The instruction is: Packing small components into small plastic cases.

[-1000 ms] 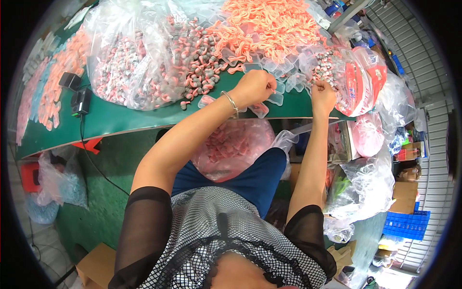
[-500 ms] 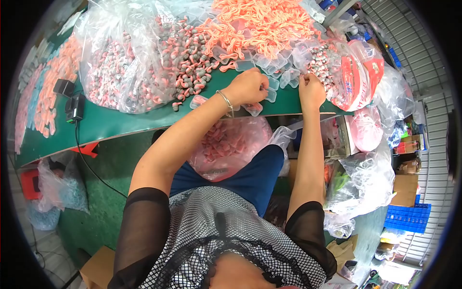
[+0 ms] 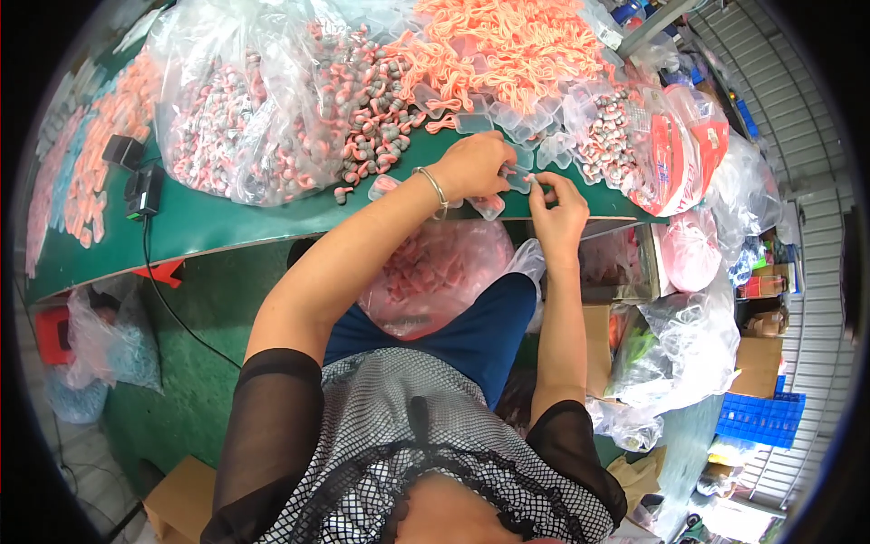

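Over the table's near edge, my left hand (image 3: 469,169), with a bracelet at the wrist, is closed around a small clear plastic case (image 3: 517,181). My right hand (image 3: 560,210) is at the case's right side with thumb and fingers pinched together. A small pinkish bit shows at these fingertips, too small to name. Beside my left hand lie filled clear cases with pink contents, one under the wrist (image 3: 489,207) and another by the forearm (image 3: 384,186). Beyond my hands sit empty clear cases (image 3: 555,150) and a heap of orange cords (image 3: 507,50).
A big clear bag (image 3: 245,118) of grey-and-pink pieces stands on the green table (image 3: 213,222), with loose pieces (image 3: 376,127) spilling beside it. Right of my hands is a red-and-clear bag (image 3: 675,154) with small pieces near its mouth. A pink bag (image 3: 439,281) hangs below the edge.
My right hand has come from the small pieces at the right back toward me and left, up to the case in my left hand. My left hand has shifted slightly.
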Action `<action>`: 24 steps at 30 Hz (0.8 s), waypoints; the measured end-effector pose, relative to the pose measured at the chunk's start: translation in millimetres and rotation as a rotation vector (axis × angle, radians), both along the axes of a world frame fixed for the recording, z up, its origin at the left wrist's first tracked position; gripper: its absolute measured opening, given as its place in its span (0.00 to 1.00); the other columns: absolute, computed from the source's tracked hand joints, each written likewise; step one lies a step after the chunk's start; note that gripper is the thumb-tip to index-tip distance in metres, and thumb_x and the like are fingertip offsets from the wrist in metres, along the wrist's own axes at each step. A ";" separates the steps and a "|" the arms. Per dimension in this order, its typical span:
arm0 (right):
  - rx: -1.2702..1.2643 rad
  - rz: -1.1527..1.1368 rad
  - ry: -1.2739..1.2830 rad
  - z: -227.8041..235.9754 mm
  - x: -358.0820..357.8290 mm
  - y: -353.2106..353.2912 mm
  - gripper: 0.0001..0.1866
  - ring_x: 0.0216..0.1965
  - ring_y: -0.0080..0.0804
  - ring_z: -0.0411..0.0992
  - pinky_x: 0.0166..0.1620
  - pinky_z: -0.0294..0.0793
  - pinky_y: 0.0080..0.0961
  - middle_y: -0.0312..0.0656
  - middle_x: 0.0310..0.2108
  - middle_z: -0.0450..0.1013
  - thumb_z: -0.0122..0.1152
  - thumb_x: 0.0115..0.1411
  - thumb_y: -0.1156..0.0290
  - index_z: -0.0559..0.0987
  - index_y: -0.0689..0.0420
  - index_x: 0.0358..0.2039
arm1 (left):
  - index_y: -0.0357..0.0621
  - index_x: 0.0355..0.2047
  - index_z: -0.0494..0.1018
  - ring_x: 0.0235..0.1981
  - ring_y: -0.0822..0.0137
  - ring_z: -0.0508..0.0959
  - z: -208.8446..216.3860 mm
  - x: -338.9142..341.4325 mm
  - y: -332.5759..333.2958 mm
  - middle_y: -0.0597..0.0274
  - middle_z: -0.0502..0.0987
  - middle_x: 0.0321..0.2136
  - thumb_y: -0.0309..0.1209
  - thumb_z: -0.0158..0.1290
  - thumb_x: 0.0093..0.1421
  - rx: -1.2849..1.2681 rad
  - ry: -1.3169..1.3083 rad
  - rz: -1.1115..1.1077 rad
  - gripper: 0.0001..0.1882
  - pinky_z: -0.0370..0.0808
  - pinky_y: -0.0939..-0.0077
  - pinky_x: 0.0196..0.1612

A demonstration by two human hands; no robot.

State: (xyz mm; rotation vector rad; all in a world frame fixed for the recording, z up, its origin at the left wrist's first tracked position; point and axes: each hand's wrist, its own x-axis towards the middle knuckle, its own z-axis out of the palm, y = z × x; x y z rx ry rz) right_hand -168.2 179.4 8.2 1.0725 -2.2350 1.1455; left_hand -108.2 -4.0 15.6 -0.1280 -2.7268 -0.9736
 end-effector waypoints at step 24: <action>0.372 0.122 0.138 15.9 -19.6 -12.4 0.06 0.40 0.38 0.73 0.43 0.66 0.37 0.37 0.34 0.75 0.64 0.51 0.72 0.80 0.53 0.31 | 0.43 0.34 0.76 0.40 0.54 0.78 4.8 6.4 3.7 0.56 0.74 0.36 0.31 0.63 0.46 0.054 -0.059 0.043 0.13 0.75 0.62 0.42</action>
